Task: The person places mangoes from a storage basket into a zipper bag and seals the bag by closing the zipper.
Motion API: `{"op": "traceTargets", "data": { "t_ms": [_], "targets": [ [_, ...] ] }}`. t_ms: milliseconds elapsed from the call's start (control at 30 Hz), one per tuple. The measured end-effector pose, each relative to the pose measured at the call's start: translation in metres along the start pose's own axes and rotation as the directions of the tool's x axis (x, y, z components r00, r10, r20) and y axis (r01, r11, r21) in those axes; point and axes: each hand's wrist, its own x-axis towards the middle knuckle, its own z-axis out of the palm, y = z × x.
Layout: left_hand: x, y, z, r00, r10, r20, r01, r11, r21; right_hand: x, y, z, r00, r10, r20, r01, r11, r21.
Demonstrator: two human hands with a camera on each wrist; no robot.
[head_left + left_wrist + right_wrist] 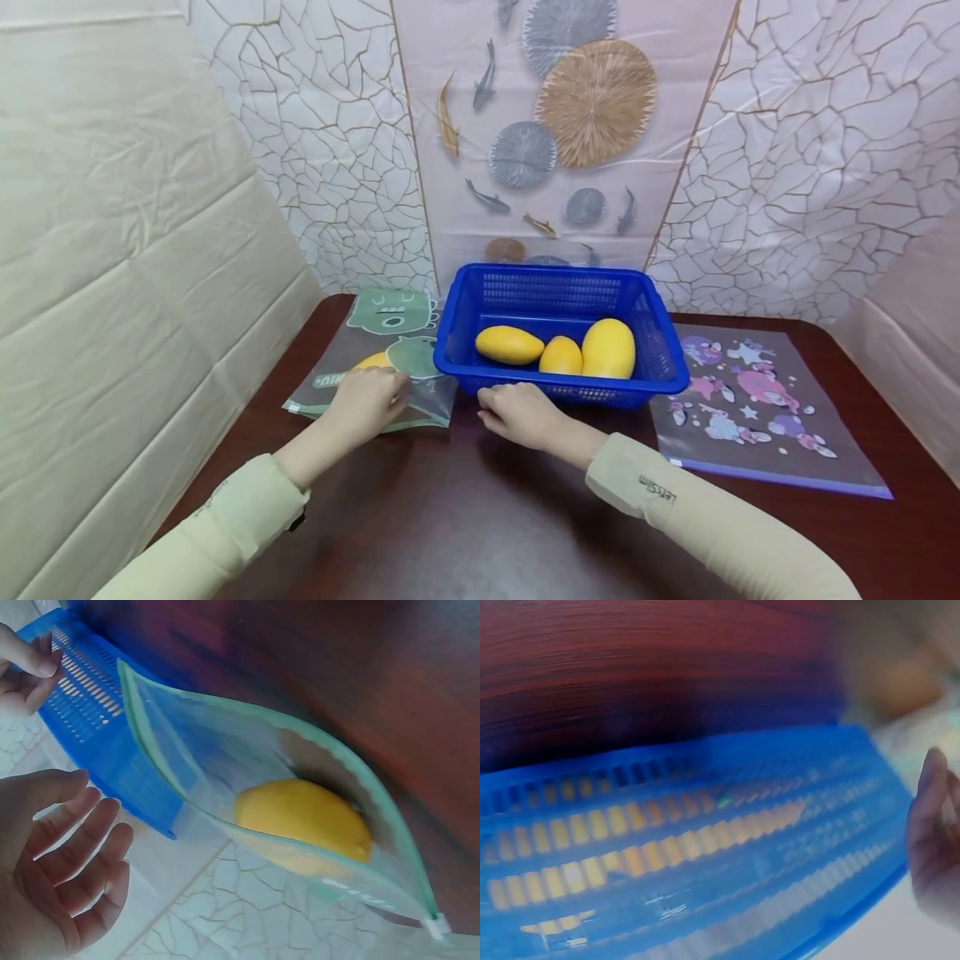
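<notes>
My left hand [367,402] hovers over the front of a clear zip bag [393,312] with green cartoon prints. In the left wrist view its fingers are relaxed and empty, apart from the bag's mouth, which gapes. One yellow mango [300,814] lies inside that bag. My right hand [521,414], fingers loosely bent, is just in front of a blue plastic basket [562,385]; nothing shows in its grasp. Three mangoes sit in the basket: one on the left [510,345], a smaller middle one [561,357] and a large one on the right [609,350].
Flat on the table's right side lies another zip bag [757,408], with purple edging and pink and blue cartoon prints. The dark wooden table [450,517] reaches a patterned wall covering [352,167] behind the basket. A pale cloth [135,250] hangs at left.
</notes>
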Motion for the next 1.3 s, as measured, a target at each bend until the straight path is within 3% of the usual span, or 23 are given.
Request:
{"op": "traceTargets", "data": {
  "t_ms": [200,400,667,800,1000,1300],
  "targets": [
    [0.016,0.011,-0.003,1.000,0.010,0.004,-0.010,1.000,-0.012,-0.005,0.014,-0.022,0.995,0.033,0.098,-0.046,0.990,0.136],
    [0.037,0.023,0.001,0.998,0.056,0.006,-0.056,0.998,-0.032,-0.014,0.021,-0.035,0.987,-0.011,0.160,-0.020,0.982,0.186],
    [0.068,0.033,0.010,0.994,0.101,0.039,-0.099,0.993,-0.057,-0.023,0.034,-0.049,0.990,-0.028,0.137,-0.001,0.979,0.204],
    [0.078,0.035,0.017,0.986,0.131,0.099,-0.123,0.989,-0.083,-0.027,0.044,-0.060,0.996,0.012,0.085,-0.031,0.974,0.223],
    [0.082,0.040,0.032,0.983,0.118,0.141,-0.103,0.989,-0.106,-0.035,0.063,-0.076,0.995,0.094,0.019,-0.096,0.972,0.214],
    [0.075,0.048,0.037,0.989,0.046,0.139,-0.027,0.990,-0.138,-0.049,0.100,-0.094,0.954,0.291,0.074,-0.300,0.938,0.175]
  ]
}}
